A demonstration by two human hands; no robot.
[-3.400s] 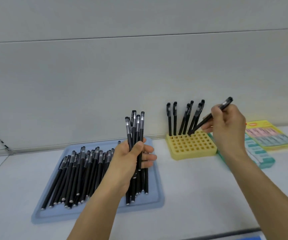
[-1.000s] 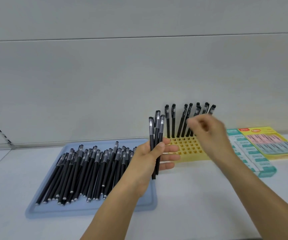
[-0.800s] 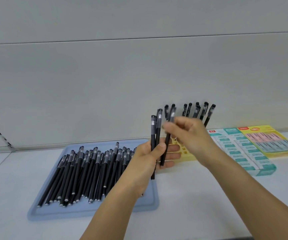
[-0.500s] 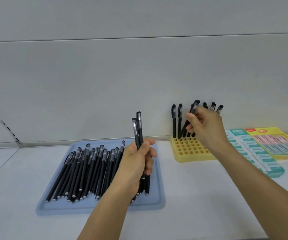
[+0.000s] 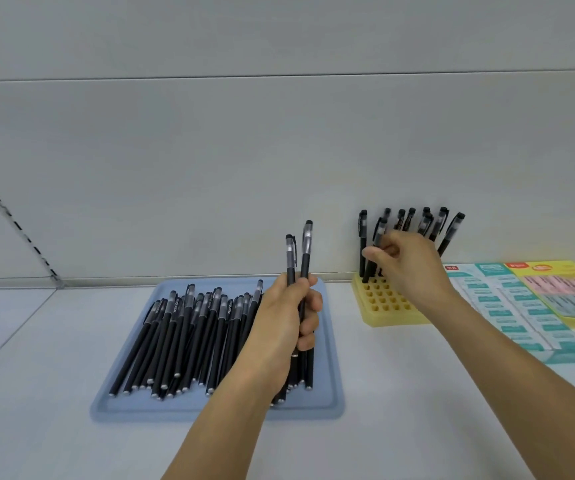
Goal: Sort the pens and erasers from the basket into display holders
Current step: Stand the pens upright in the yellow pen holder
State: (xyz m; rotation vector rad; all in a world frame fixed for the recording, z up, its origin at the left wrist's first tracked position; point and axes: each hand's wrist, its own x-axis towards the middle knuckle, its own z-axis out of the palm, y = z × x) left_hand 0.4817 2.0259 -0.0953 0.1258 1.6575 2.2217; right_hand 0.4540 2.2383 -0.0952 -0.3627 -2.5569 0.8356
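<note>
A white shelf (image 5: 400, 410) is seen carrying a blue tray (image 5: 331, 393) at left, a yellow pen holder (image 5: 388, 315) beside it, and eraser boxes (image 5: 521, 317) at far right.

We face a plain pale grey back wall (image 5: 279, 161) that fills the upper part of the view, and a thin dark horizontal seam (image 5: 279, 76) crosses it from edge to edge high up. On the left a slanted upright strip with a row of small dark slots (image 5: 12, 221) runs down the wall to the corner where wall and shelf meet. Below, we look onto a smooth white surface (image 5: 43, 427), matte and evenly lit. A narrow pale ledge (image 5: 106, 283) lines its back edge against the wall. The light is soft and diffuse, with only faint shadows.
</note>
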